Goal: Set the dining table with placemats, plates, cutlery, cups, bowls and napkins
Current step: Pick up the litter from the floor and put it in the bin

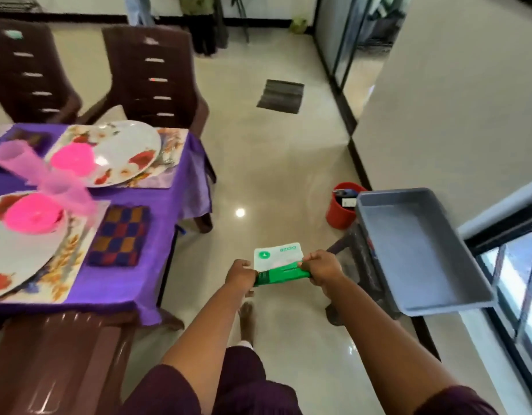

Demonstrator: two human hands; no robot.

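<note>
Both arms reach straight out in front of the person, forearms bare, dark maroon sleeves at the upper arms. The left hand (240,272) and the right hand (321,268) are curled into loose fists, knuckles up, each pinching one end of a green-and-white packet (279,263) stretched flat between them. Both grips are closed tight on the packet's edges.

The packet is held in the air over the glossy floor, just off the right-hand corner of the dining table (157,217). Its upper part is white with a green round logo and green lettering too blurred to read; its lower band is solid green.

On the table, a purple cloth carries two floral placemats, each with a white floral plate (130,151) and a bright pink bowl (71,158) set on the plate. Translucent pink cups (11,157) stand between the settings, smeared by motion blur. A checked napkin (118,236) lies beside the nearer plate.

To the right of the packet, away from the table, a grey tray (420,253) rests on a dark stool, with a red bucket (342,208) behind it. Brown chairs (151,76) stand along the table's far side.
</note>
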